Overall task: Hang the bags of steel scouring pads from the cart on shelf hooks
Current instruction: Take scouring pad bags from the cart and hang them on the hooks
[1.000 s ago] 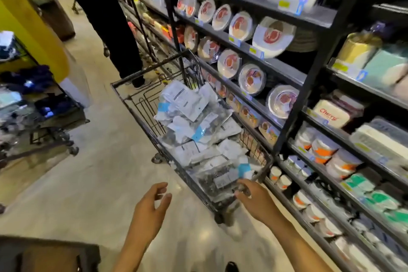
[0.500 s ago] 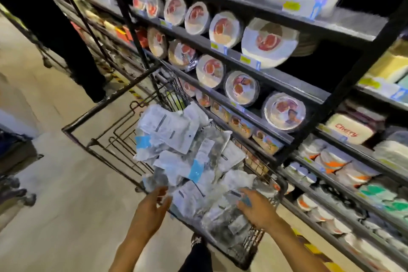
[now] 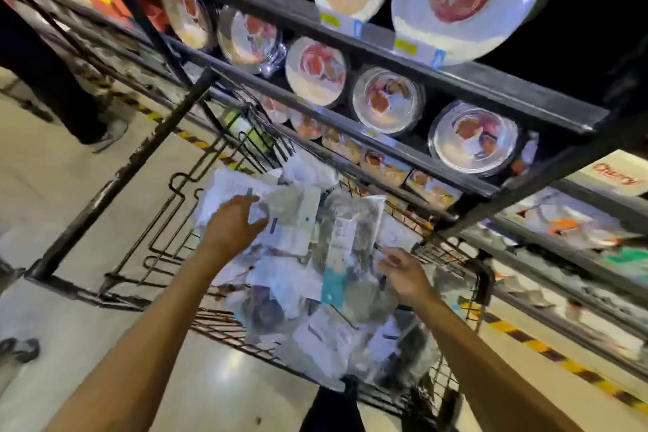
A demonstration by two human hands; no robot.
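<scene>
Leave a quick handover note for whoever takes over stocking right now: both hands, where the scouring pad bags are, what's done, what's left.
Left hand: pinches the white header of the top bag at the pile's far left.
Right hand: fingers on a bag at the pile's right; grip too blurred to tell.
Bags of scouring pads: heaped in the wire cart, beside the plate shelf.
Done: nothing seen hung.
Left: lift bags out, find hooks (none in view), hang each.
</scene>
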